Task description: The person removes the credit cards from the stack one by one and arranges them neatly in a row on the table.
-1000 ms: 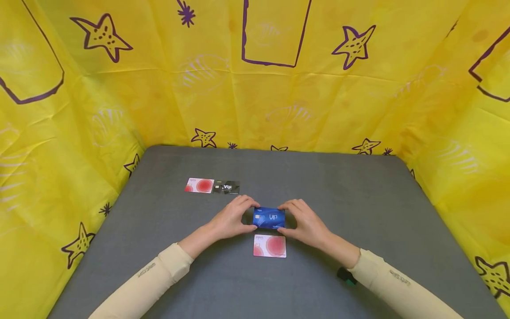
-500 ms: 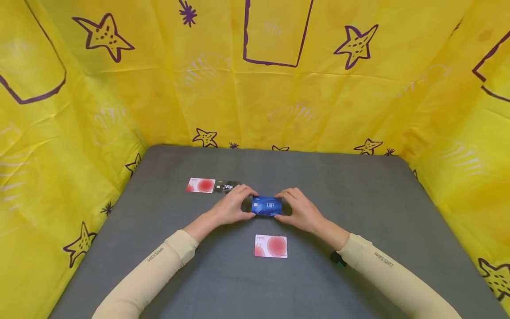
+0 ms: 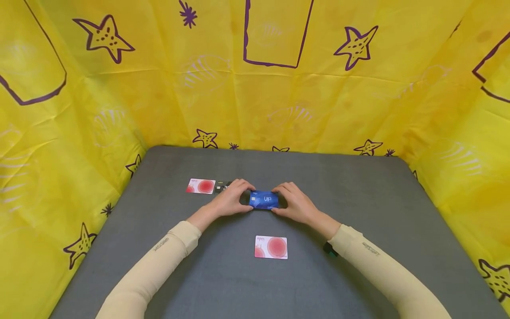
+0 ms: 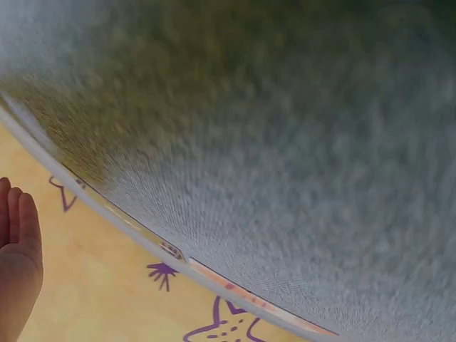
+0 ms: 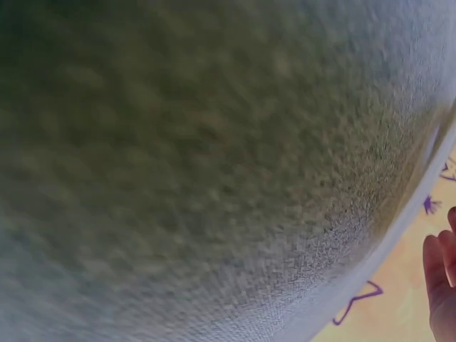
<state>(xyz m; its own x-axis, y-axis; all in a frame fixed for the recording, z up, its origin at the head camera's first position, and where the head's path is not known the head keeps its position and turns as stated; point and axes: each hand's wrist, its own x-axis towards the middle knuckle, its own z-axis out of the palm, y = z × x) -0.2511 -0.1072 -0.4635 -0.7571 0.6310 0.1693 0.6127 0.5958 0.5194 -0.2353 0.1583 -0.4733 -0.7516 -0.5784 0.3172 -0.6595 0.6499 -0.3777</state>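
A blue card (image 3: 264,200) marked VIP lies between both hands in the head view, close over the grey table. My left hand (image 3: 231,198) pinches its left end between thumb and fingers. At the right end, my right hand (image 3: 295,203) pinches it the same way. Behind the left fingers, a black card (image 3: 221,187) is partly covered. Beside that lies a white card with red circles (image 3: 201,186). In the left wrist view only part of the left hand (image 4: 18,256) shows, and the right wrist view catches just some of the right hand (image 5: 443,274).
Nearer the body, a second white card with red circles (image 3: 271,247) lies on the grey table (image 3: 342,177). Yellow cloth walls (image 3: 263,102) with purple starfish drawings stand along the table's back and sides. A small black and green object (image 3: 330,249) sits under the right wrist.
Both hands have carried the blue card away from the body and slightly left, farther from the near white card. The left hand now covers more of the black card.
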